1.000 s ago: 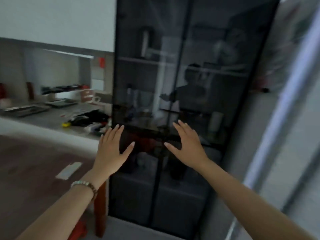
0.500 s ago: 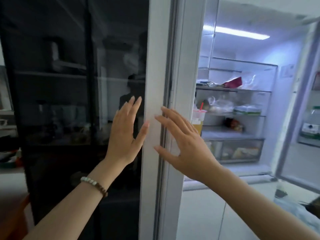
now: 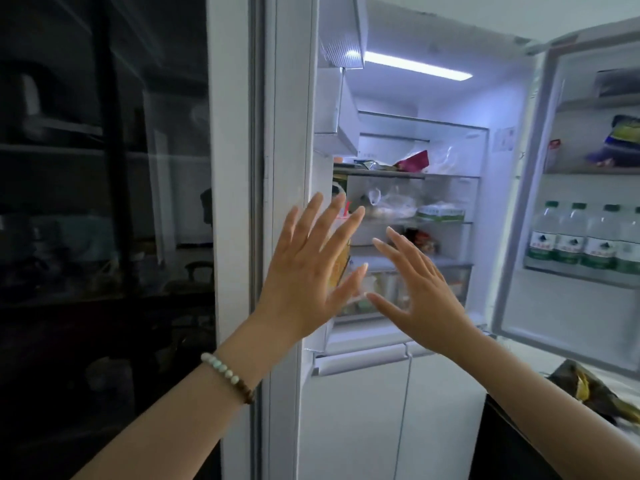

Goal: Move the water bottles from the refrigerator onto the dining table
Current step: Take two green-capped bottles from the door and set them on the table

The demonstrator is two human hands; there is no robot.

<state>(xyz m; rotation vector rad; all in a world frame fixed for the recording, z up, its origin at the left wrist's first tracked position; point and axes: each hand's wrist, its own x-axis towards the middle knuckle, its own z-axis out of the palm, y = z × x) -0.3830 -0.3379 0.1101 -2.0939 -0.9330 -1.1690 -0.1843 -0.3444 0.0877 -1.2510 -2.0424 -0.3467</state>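
Fridge [image 3: 498,216] open, lit inside, R door [image 3: 568,306] swung wide. Water bottles [image 3: 585,237]: row of 4 visible, upright on fridge's R door shelf, side by side, rightmost cut by frame edge. L hand [image 3: 304,271] and R hand [image 3: 422,292] both raised in front of fridge interior, fingers spread, holding nothing, thumbs near each other, well apart from bottles. Hands block part of fridge mid shelves and drawer [image 3: 453,282]. Yellow drink cup [image 3: 341,265] mostly hidden behind L hand. Bead bracelet [image 3: 228,375] on L wrist. Plastic bags [image 3: 391,202] on fridge mid shelf, red packet [image 3: 414,161] on shelf above. Dark glass cabinet [image 3: 104,202] left of fridge. Bottle labels green/white w/ dark triangle mark, text too small to read. Sticker [image 3: 505,138] on fridge inner wall unreadable.
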